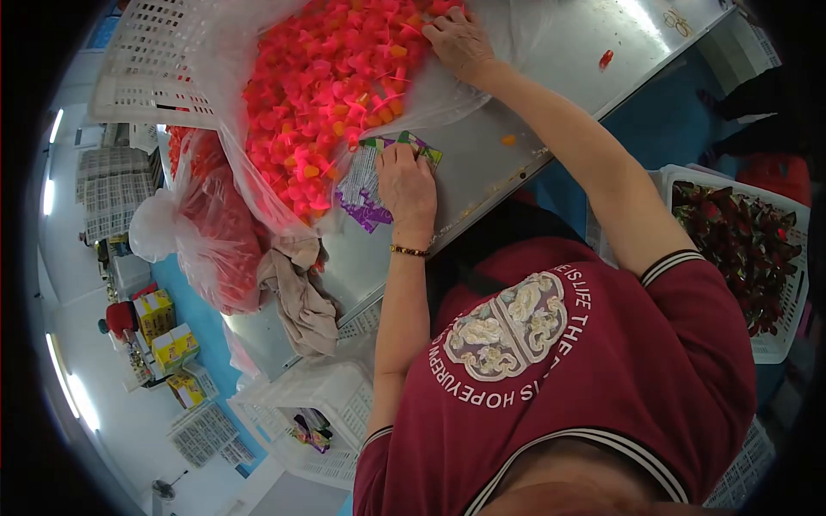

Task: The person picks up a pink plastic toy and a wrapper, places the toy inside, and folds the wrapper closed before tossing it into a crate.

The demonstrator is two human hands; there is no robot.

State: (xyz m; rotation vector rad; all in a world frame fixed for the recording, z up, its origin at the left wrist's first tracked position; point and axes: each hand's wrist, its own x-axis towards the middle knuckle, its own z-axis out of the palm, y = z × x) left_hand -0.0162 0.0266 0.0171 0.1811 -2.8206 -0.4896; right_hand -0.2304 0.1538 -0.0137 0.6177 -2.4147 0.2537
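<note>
My left hand, with a beaded bracelet at its wrist, has its fingers curled over the purple and green printed packets on the metal table. Up at the far edge of a big heap of pink-red pieces with orange parts, my right hand has its fingers bent down against the pieces; what lies between the fingertips is too hidden to tell. Clear plastic sheeting lines the heap and spreads out under the right hand.
A white basket tilts at the upper left. Below it are a tied bag of red pieces and a grey cloth. A red piece lies on the table. A crate of dark red packets stands right.
</note>
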